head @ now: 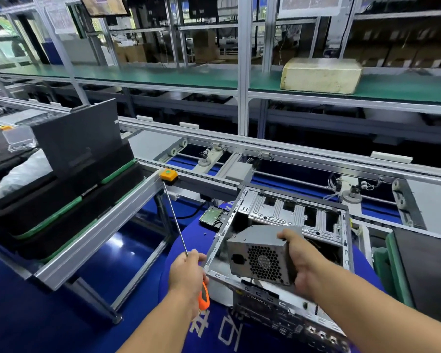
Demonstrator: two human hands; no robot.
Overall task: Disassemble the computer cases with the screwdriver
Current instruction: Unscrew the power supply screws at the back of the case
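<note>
Fingers of the right hand (pixel 299 258) grip a grey power supply (pixel 259 253) above the open computer case (pixel 290 250) on the blue bench (pixel 143 250). Beside it, the left hand (pixel 186 273) holds the orange-handled screwdriver (pixel 186 240), shaft pointing up and away.

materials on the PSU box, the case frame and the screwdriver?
Grey power supply box: likely matte sheet steel, punched honeycomb vent. Open silver computer case frame: bare stamped metal, embossed ribs, dull sheen. Long screwdriver: polished metal shaft; orange handle looks plastic or rubber.
</note>
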